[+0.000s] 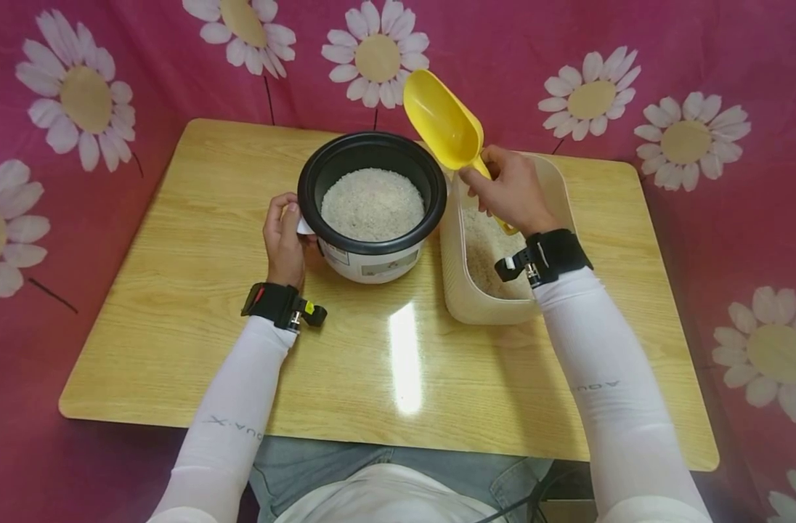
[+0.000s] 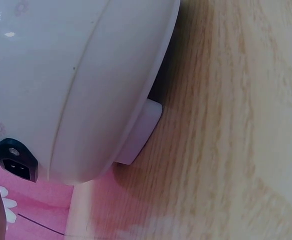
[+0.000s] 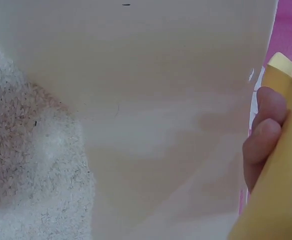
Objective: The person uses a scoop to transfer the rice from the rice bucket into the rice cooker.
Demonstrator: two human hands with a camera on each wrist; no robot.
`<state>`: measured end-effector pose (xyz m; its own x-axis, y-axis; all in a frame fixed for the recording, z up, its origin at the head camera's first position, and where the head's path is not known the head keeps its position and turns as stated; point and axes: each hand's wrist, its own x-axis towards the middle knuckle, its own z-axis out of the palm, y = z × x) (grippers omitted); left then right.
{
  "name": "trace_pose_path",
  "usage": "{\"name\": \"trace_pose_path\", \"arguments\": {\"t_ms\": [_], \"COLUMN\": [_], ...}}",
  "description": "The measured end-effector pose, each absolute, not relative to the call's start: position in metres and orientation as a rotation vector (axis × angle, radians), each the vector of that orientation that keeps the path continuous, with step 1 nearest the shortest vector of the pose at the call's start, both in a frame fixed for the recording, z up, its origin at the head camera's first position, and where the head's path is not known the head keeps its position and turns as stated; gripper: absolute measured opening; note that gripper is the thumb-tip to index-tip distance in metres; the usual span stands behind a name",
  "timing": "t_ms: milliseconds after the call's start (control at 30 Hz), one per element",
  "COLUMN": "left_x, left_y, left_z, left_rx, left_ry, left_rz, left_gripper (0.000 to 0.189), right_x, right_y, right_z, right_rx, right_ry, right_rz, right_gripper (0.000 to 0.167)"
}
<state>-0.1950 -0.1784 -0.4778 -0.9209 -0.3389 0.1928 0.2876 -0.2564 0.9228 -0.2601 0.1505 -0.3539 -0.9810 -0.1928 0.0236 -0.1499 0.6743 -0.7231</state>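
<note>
A white rice cooker (image 1: 385, 270) with a black rim stands left of the tub, and a mound of white rice (image 1: 372, 203) fills its pot. My left hand (image 1: 284, 236) grips the white handle on the cooker's left side. Held by its handle in my right hand (image 1: 512, 190), a yellow scoop (image 1: 440, 120) tilts up and away to the left, its bowl bare inside. Beneath that hand is a cream tub (image 1: 455, 276) with more rice (image 3: 40, 165) in it; the right wrist view shows the grains heaped to one side.
Both containers stand on a light wooden table (image 1: 195, 290). A pink curtain with daisies (image 1: 489, 43) surrounds the table's back and sides. The cooker's power socket (image 2: 16, 162) shows in the left wrist view, with no cord in it.
</note>
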Motion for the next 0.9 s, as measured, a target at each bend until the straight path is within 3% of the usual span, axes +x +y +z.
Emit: {"name": "trace_pose_path", "arguments": {"t_ms": [900], "left_x": [-0.1931], "left_y": [-0.1779], "left_z": [-0.4809], "left_rx": [0.050], "left_ry": [-1.600], "left_rz": [-2.237], "left_gripper": [0.015], "right_x": [-0.2557], "right_y": [0.1503], "right_z": [-0.3542], "right_rx": [-0.322], "right_ry": [2.850], "right_rz": [-1.138], "right_gripper": [0.043]}}
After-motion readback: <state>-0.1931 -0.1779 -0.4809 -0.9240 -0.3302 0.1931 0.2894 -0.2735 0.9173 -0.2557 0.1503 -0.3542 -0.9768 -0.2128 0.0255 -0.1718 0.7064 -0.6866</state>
